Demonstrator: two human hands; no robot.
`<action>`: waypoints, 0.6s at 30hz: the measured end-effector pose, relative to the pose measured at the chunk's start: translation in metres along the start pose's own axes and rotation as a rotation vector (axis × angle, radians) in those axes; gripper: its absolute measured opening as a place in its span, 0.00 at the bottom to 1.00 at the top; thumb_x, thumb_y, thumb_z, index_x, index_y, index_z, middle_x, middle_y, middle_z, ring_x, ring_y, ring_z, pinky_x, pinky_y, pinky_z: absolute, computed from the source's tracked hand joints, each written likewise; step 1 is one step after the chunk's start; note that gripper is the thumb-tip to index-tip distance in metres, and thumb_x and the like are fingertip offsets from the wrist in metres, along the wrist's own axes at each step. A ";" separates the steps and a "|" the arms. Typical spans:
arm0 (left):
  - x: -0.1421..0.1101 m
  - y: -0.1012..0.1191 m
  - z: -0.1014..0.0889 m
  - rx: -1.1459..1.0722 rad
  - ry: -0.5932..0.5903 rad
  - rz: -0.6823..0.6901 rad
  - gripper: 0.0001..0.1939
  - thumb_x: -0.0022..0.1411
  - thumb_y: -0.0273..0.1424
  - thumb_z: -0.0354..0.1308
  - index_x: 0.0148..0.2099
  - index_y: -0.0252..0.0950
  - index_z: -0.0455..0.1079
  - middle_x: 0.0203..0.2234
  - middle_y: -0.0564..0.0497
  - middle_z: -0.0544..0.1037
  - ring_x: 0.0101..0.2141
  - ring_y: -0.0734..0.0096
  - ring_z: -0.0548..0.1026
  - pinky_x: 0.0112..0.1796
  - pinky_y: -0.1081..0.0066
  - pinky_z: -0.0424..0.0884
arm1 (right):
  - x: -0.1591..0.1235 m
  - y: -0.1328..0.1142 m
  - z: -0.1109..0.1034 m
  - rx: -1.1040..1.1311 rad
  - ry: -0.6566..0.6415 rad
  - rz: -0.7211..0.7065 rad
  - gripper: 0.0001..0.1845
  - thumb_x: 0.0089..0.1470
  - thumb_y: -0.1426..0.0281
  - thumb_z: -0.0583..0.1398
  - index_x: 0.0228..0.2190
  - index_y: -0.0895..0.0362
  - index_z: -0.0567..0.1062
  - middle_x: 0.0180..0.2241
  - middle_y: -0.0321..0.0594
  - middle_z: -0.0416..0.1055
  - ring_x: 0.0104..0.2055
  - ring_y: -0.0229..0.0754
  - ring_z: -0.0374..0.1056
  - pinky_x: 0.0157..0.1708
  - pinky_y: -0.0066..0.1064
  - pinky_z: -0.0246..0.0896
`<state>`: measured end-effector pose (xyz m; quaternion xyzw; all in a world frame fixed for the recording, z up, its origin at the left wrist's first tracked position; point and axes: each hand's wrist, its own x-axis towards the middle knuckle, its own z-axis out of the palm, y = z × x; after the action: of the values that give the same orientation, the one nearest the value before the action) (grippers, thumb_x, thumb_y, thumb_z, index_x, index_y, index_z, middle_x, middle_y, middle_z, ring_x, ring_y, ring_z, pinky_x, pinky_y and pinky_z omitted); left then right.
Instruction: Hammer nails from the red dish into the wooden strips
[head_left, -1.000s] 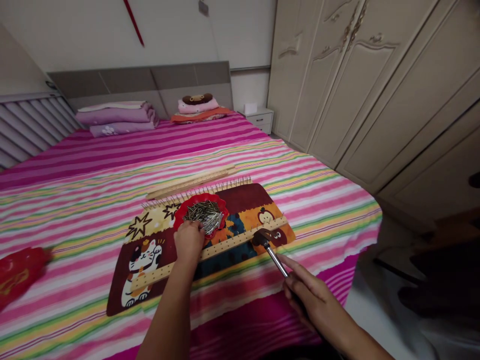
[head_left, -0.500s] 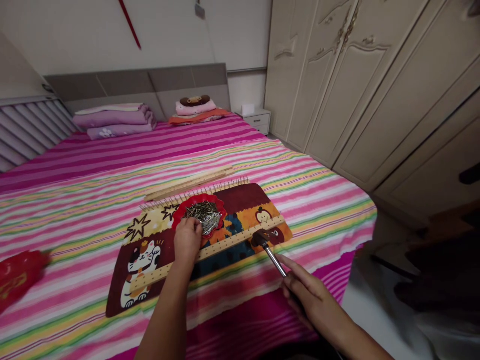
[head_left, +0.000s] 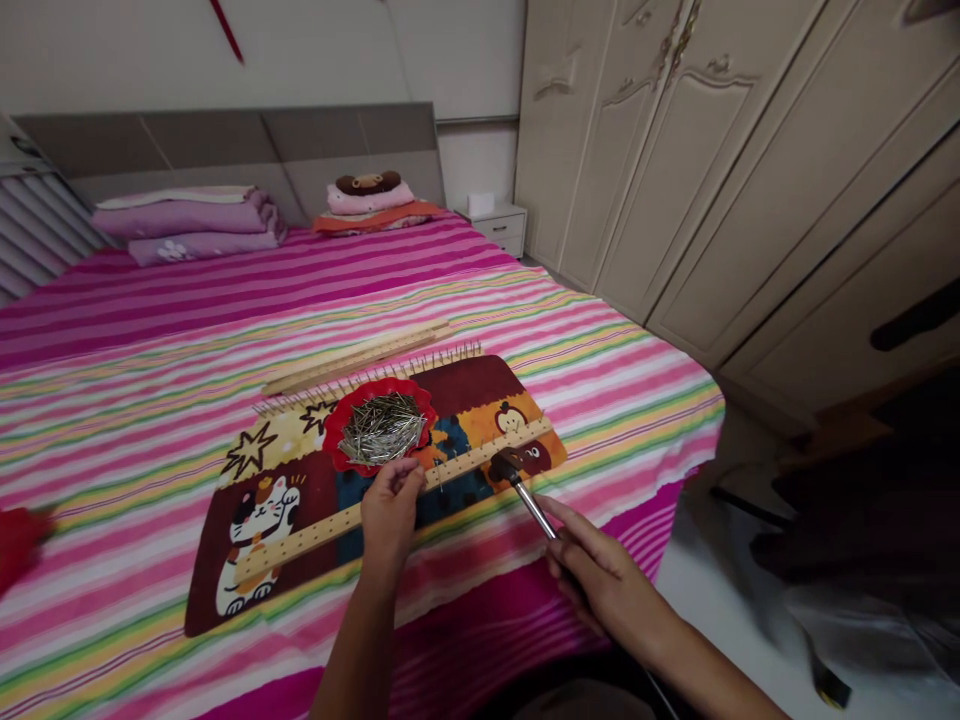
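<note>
My left hand (head_left: 391,505) is pinched just in front of the red bowl (head_left: 337,458), over the perforated wooden strip (head_left: 315,532). A thin nail (head_left: 440,476) shows at its fingertips. Loose metal nails (head_left: 384,428) fill the scalloped bowl. In my right hand (head_left: 592,565) is a hammer (head_left: 534,508), gripped by its handle. The dark hammer head rests on or just above the strip's right part; which, I cannot tell. A few nails stand in the strip's right end. Beneath lies a patterned mat (head_left: 206,560) with a cartoon cat.
Behind the bowl, a second wooden strip (head_left: 457,352) bristles with a row of upright nails. Bare wooden strips (head_left: 360,360) lie beyond it. A red object (head_left: 21,545) is at the left edge. Folded bedding (head_left: 187,225) sits by the headboard; a wardrobe (head_left: 630,150) stands right.
My left hand has moved out of the bowl of nails, toward me and right, to the wooden strip. The hammer stays near the strip's right part. The whole view has shifted slightly.
</note>
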<state>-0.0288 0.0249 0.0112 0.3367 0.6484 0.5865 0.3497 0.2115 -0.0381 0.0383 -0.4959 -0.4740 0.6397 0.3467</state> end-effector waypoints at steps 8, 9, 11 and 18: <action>0.003 -0.005 -0.003 0.006 0.026 -0.010 0.18 0.40 0.41 0.63 0.32 0.34 0.71 0.19 0.54 0.74 0.22 0.74 0.71 0.26 0.73 0.68 | -0.004 -0.006 0.003 0.011 0.041 0.033 0.30 0.56 0.62 0.55 0.59 0.56 0.62 0.22 0.31 0.63 0.16 0.31 0.51 0.15 0.24 0.44; 0.004 -0.004 -0.002 0.014 0.021 -0.016 0.18 0.40 0.42 0.63 0.32 0.34 0.70 0.19 0.54 0.73 0.21 0.75 0.70 0.25 0.73 0.67 | -0.003 -0.005 0.003 0.008 0.027 0.029 0.30 0.56 0.62 0.55 0.59 0.56 0.62 0.22 0.31 0.63 0.16 0.31 0.51 0.15 0.24 0.44; 0.005 -0.003 0.001 0.021 0.020 -0.040 0.19 0.39 0.42 0.63 0.31 0.34 0.70 0.18 0.54 0.73 0.20 0.74 0.69 0.21 0.75 0.63 | -0.002 -0.003 0.003 0.002 0.000 0.025 0.31 0.55 0.62 0.55 0.59 0.56 0.62 0.22 0.30 0.62 0.16 0.30 0.50 0.15 0.24 0.44; 0.009 -0.009 0.011 0.040 0.041 -0.021 0.17 0.40 0.42 0.61 0.31 0.34 0.70 0.20 0.55 0.73 0.22 0.75 0.69 0.24 0.74 0.65 | -0.002 -0.002 0.003 -0.016 0.003 0.041 0.31 0.55 0.62 0.56 0.59 0.55 0.62 0.23 0.31 0.64 0.16 0.31 0.51 0.16 0.24 0.45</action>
<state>-0.0250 0.0378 0.0014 0.3248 0.6705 0.5764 0.3357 0.2090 -0.0403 0.0407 -0.5090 -0.4684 0.6422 0.3304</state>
